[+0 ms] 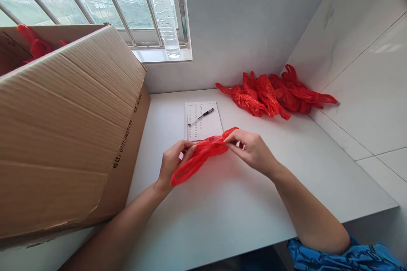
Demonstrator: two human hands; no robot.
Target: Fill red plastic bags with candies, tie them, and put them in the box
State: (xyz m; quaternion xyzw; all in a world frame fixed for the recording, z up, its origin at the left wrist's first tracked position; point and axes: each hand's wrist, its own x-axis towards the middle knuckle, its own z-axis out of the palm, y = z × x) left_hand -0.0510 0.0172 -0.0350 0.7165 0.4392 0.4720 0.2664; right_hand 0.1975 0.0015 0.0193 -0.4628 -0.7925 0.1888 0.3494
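A red plastic bag point(208, 149) is stretched between my two hands above the white table. My left hand point(174, 161) pinches it near its left part, and a loop of the bag hangs down past the fingers. At the other end, thumb and fingertips of my right hand point(249, 146) are closed on the bag's upper edge. Just behind the bag lies a white notebook point(208, 114) with rows of print, and a black pen point(205, 114) rests on it.
Several crumpled red bags point(267, 95) lie in a heap at the table's back right, by the wall. On the left stands a large open cardboard box point(73, 135) with red plastic inside. A clear bottle point(167, 19) stands on the windowsill point(184, 56). The table's front edge runs below my hands.
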